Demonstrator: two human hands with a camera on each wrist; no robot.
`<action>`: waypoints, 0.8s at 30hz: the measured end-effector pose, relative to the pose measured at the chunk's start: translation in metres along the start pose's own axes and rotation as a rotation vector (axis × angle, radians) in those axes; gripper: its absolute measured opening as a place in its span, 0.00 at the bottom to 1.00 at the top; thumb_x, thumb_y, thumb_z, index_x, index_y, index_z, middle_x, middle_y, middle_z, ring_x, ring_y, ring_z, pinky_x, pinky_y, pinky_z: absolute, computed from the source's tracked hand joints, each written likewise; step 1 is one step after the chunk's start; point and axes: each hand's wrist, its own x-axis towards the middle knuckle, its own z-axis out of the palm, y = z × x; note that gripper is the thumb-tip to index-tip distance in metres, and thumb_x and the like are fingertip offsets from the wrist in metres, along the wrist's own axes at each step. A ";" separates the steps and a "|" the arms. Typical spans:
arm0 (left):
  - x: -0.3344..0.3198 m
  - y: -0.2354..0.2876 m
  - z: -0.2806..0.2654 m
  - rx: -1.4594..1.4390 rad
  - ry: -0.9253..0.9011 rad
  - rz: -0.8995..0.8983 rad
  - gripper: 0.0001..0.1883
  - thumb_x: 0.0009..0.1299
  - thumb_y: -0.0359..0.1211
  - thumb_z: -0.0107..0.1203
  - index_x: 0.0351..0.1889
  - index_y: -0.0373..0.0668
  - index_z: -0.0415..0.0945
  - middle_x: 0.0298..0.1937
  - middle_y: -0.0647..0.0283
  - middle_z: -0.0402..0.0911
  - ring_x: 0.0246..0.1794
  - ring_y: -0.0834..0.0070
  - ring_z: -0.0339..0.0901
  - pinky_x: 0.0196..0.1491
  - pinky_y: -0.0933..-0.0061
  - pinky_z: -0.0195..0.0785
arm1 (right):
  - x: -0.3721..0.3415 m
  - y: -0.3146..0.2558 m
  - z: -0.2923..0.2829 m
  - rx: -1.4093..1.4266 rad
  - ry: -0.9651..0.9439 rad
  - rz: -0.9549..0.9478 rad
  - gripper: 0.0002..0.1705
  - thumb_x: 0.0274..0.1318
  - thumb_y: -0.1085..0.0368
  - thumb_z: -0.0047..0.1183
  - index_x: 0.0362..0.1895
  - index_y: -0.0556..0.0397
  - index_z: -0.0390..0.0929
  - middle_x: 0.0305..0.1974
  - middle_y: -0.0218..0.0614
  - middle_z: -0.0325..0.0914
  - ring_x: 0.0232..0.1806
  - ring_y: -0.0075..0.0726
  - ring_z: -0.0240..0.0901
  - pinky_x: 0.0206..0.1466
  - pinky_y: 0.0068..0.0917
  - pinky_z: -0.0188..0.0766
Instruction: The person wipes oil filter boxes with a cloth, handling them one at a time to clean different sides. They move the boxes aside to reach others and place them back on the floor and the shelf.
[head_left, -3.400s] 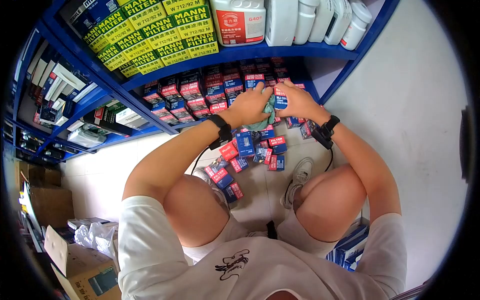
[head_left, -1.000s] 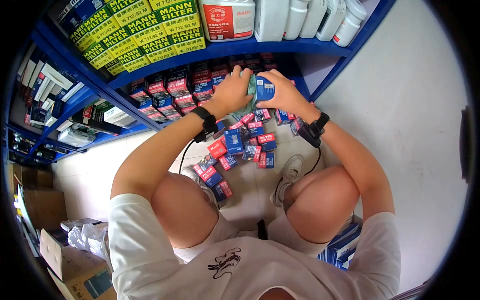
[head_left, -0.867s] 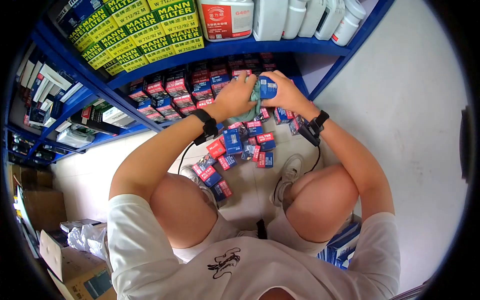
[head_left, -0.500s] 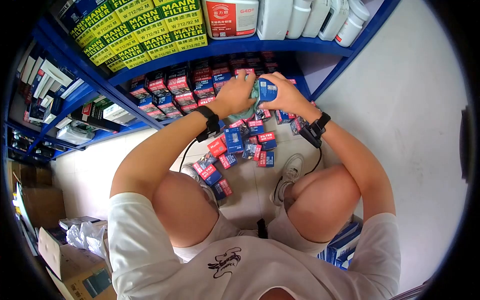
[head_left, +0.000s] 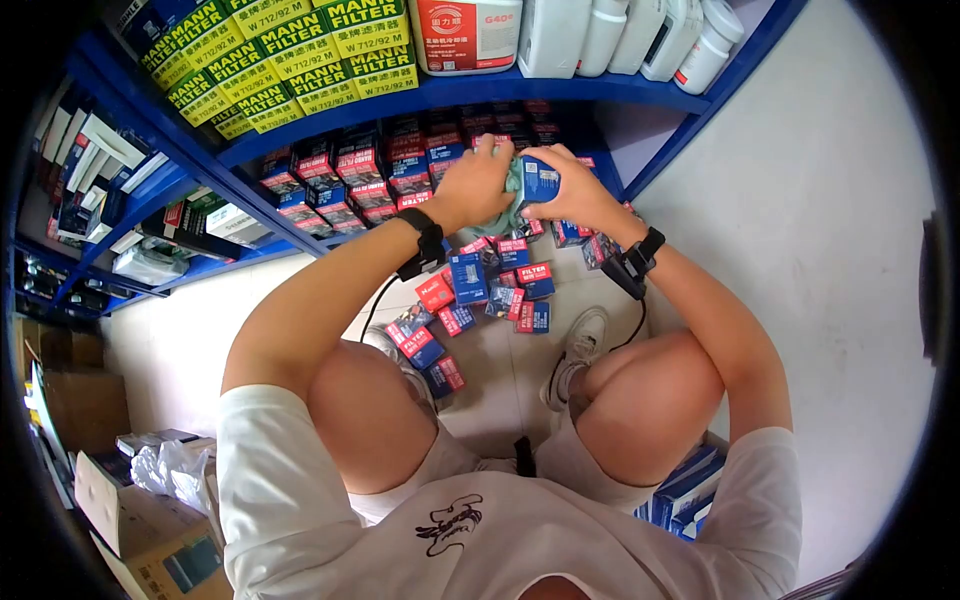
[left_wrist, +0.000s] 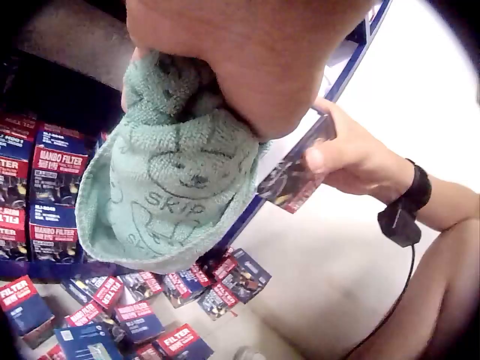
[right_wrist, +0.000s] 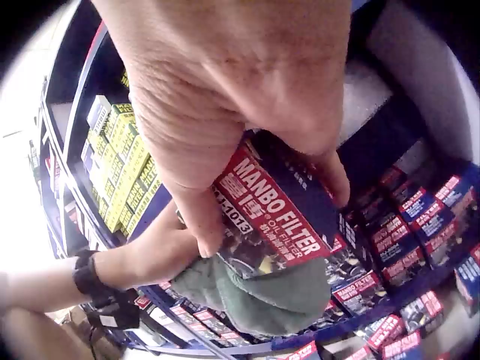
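My right hand [head_left: 582,190] grips a small red and blue oil filter box [right_wrist: 271,214] between thumb and fingers, just in front of the lower shelf. A blue face of that box points up in the head view, while its printed "MANBO FILTER" side shows in the right wrist view. In my left hand [head_left: 476,190] is a bunched green towel [left_wrist: 176,184] with printed drawings. The towel lies against the end of the box, and a fold of it hangs down below my left fingers. Similar filter boxes [head_left: 466,280] lie loose on the floor beneath my hands.
Rows of filter boxes [head_left: 358,165] fill much of the lower blue shelf [head_left: 470,98]. Above stand yellow-green filter boxes [head_left: 290,55] and white bottles [head_left: 468,35]. A white wall [head_left: 800,230] rises at the right. An open carton [head_left: 150,540] sits at the lower left.
Since the earliest frame, the box in my right hand has been turned, from a face with a printed label to a blue face. The towel stays against it; the hands shift slightly.
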 end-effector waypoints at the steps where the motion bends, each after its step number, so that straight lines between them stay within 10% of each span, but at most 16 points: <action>1: 0.000 -0.003 0.002 -0.003 -0.001 -0.004 0.33 0.56 0.35 0.68 0.57 0.39 0.62 0.52 0.43 0.68 0.45 0.42 0.77 0.47 0.48 0.74 | -0.001 -0.004 0.001 0.013 -0.020 -0.030 0.47 0.32 0.61 0.77 0.62 0.53 0.72 0.49 0.44 0.72 0.52 0.48 0.72 0.58 0.36 0.69; 8: -0.001 -0.017 0.003 0.097 -0.047 -0.028 0.35 0.57 0.36 0.69 0.59 0.38 0.62 0.54 0.43 0.68 0.48 0.42 0.77 0.47 0.49 0.77 | 0.002 -0.009 0.001 -0.023 -0.035 -0.102 0.48 0.33 0.58 0.77 0.63 0.53 0.72 0.51 0.45 0.73 0.52 0.51 0.71 0.59 0.37 0.69; 10: -0.003 -0.019 0.003 0.108 -0.081 -0.041 0.36 0.57 0.37 0.69 0.61 0.38 0.62 0.55 0.44 0.68 0.50 0.42 0.77 0.47 0.48 0.78 | -0.001 -0.012 -0.002 -0.428 0.042 -0.199 0.46 0.33 0.57 0.77 0.61 0.53 0.73 0.52 0.46 0.73 0.53 0.54 0.71 0.58 0.39 0.68; 19: -0.018 -0.025 0.005 0.056 -0.162 0.003 0.35 0.58 0.38 0.67 0.60 0.39 0.62 0.54 0.44 0.68 0.48 0.42 0.77 0.46 0.47 0.76 | -0.003 0.012 -0.002 -0.073 -0.027 0.170 0.52 0.37 0.61 0.74 0.68 0.54 0.60 0.54 0.50 0.71 0.58 0.56 0.68 0.61 0.41 0.67; 24: -0.019 -0.010 0.003 0.014 -0.055 0.145 0.33 0.57 0.40 0.67 0.59 0.41 0.65 0.53 0.46 0.69 0.47 0.45 0.78 0.44 0.50 0.77 | -0.003 0.016 0.004 -0.152 -0.004 -0.088 0.44 0.37 0.64 0.71 0.62 0.55 0.65 0.53 0.49 0.68 0.57 0.58 0.68 0.60 0.43 0.67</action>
